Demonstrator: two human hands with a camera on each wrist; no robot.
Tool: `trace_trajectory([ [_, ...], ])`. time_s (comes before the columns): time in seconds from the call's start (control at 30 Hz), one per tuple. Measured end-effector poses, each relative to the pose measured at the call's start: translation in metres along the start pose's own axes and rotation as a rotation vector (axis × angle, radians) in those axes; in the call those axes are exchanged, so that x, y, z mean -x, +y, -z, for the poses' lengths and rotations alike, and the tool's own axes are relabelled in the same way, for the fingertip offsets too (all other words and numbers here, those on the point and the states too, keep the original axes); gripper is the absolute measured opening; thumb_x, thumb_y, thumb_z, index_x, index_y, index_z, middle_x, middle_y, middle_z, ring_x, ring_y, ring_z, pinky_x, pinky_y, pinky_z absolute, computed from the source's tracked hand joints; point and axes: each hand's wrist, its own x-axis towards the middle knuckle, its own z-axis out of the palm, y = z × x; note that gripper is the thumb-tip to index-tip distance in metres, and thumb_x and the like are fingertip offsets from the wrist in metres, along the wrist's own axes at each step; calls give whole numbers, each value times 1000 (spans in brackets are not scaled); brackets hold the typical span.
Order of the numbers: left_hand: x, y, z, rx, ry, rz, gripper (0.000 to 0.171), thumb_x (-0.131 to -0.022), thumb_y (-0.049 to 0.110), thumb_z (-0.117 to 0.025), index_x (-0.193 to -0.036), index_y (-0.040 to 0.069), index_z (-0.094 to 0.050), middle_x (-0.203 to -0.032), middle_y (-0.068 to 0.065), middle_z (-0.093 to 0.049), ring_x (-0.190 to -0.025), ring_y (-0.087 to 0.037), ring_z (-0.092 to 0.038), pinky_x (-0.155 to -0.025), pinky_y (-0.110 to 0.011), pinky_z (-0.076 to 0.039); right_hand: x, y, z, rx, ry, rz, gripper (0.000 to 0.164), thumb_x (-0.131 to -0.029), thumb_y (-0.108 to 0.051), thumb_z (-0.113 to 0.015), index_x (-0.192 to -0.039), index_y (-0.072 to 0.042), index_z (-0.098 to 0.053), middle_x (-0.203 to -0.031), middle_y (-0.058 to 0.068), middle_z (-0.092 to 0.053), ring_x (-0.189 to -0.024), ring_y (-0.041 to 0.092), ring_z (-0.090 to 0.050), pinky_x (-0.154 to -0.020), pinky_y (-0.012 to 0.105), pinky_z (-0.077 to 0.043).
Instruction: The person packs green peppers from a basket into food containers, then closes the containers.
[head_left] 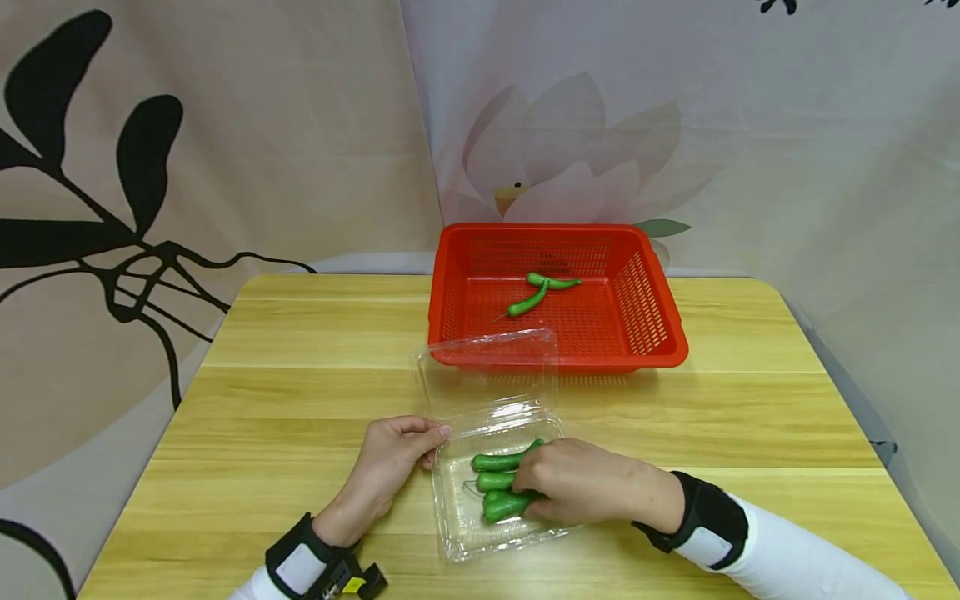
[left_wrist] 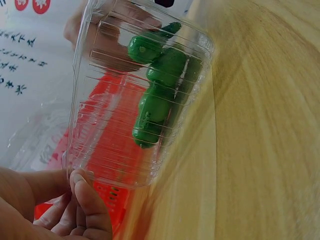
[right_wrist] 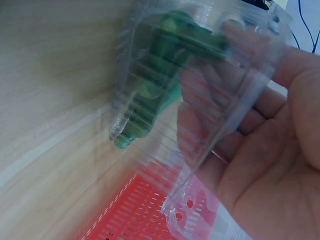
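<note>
Left hand pinches left rim of clear container; right hand bent over green peppers inside, grip cannot tell. Hard push could skid light plastic; tugged rim might drop open lid.

You are working in what seems a makeshift studio — printed cloth is hanging behind your table, straps are circling your wrists.

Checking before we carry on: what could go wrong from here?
The left hand pinches one edge of the clear rectangular plastic box, so it might slip. The rounded green peppers under the right hand could roll. The open transparent lid overlaps the red perforated plastic basket in the head view and may catch.
</note>
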Motion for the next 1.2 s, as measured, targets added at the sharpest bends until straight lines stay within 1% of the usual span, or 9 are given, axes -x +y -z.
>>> trace_trajectory([
  [0.43, 1, 0, 0, 13, 1, 0, 12, -91, 5, -82, -96, -6, -78, -75, -13, -73, -58, -13, -59, -55, -23, -52, 0, 0, 0, -1, -48, -30, 19, -89, -19, -83, -80, -20, -67, -78, -17, -57, -69, -1, -48, -64, 20, -43],
  [0.7, 1, 0, 0, 17, -4, -3, 13, -91, 6, -82, -95, -6, -78, -75, -13, -73, -58, -13, -59, -55, -23, -52, 0, -1, 0, 12, -41, -24, 18, -90, -19, -83, -81, -20, -67, -78, -18, -57, -70, -2, -49, -65, 20, -45],
  [0.87, 0, 0, 0, 18, -5, -4, 12, -91, 5, -81, -95, -6, -78, -75, -12, -73, -58, -13, -59, -55, -23, -52, 2, -1, 3, 15, -8, -10, 16, -93, -21, -79, -82, -20, -67, -78, -19, -55, -70, -3, -47, -66, 19, -45],
  [0.93, 0, 1, -1, 17, -3, -4, 12, -91, 5, -81, -95, -6, -78, -75, -12, -73, -58, -13, -59, -55, -23, -52, 3, -2, 7, 7, 13, -10, 14, -94, -20, -78, -85, -20, -68, -79, -19, -56, -71, -3, -48, -69, 20, -47],
  [1.07, 0, 1, 0, 15, -5, -5, 12, -91, 6, -81, -95, -6, -78, -75, -12, -73, -58, -13, -59, -55, -23, -52, 7, -2, 18, -18, 68, -10, 3, -95, -18, -77, -94, -18, -74, -86, -18, -62, -78, -3, -56, -74, 22, -52],
  [1.13, 0, 0, 0, 14, -7, -5, 13, -91, 6, -81, -96, -6, -78, -75, -13, -73, -58, -13, -59, -55, -23, -52, 9, -1, 23, -16, 114, 2, 5, -95, -17, -78, -99, -15, -76, -91, -14, -67, -83, -1, -61, -78, 24, -55],
  [1.2, 1, 0, 0, 12, -5, -3, 13, -91, 6, -82, -96, -5, -78, -75, -12, -73, -58, -13, -59, -55, -23, -52, 10, 1, 27, -14, 162, 22, 6, -95, -16, -78, -100, -14, -77, -93, -11, -70, -85, 2, -64, -79, 25, -56],
])
